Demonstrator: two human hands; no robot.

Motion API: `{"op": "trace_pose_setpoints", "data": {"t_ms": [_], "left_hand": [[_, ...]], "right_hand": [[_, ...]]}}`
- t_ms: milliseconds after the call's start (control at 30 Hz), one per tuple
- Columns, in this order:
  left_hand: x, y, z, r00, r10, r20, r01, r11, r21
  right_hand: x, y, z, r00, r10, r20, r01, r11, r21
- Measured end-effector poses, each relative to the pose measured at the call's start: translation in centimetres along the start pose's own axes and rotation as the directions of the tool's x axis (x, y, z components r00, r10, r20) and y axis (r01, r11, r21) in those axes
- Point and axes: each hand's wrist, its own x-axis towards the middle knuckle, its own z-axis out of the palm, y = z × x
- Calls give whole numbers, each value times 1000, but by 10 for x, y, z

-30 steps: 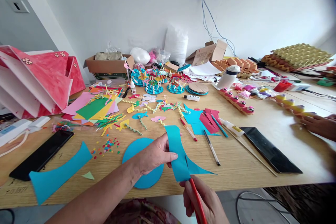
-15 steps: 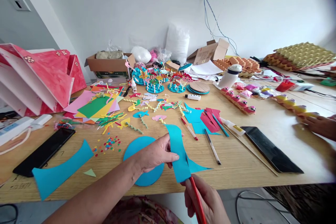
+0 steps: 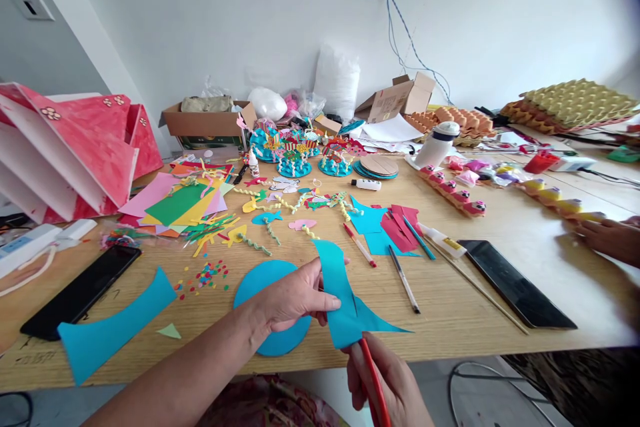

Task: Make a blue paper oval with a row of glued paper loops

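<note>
The person's left hand (image 3: 295, 300) pinched a blue paper strip (image 3: 330, 280) above the near edge of a wooden table (image 3: 460, 330), while the right hand (image 3: 395, 373) gripped red-handled scissors (image 3: 374, 380), a blade through the paper. A blue disc (image 3: 260, 280) lay below the left wrist; a blue cutout (image 3: 115, 333), farther left. At far right, another person's hand (image 3: 607, 240) touched yellow egg cups (image 3: 563, 201).

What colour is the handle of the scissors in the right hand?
Red. The scissors handle in the right hand shows best in the head view.
</note>
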Motion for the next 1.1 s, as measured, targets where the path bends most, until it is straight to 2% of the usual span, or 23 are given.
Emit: {"op": "trace_pose_setpoints", "data": {"t_ms": [167,400,600,767,1100], "left_hand": [[0,0,-3,1000,0,10,1,999,-48],[0,0,-1,999,26,22,-26,999,-25],[-2,-2,2,999,43,-25,-43,999,14],[-2,-3,4,1000,18,-23,-17,1000,17],[-2,-4,6,999,-37,-3,37,999,5]], "right_hand": [[-3,-2,-1,1000,13,8,-13,1000,-9],[-5,-9,-2,998,21,57,-22,1000,20],[-5,-11,-2,998,24,53,-25,1000,13],[-2,-3,-2,997,1,83,-1,1000,-4],[1,3,-1,998,-28,47,27,999,23]]}}
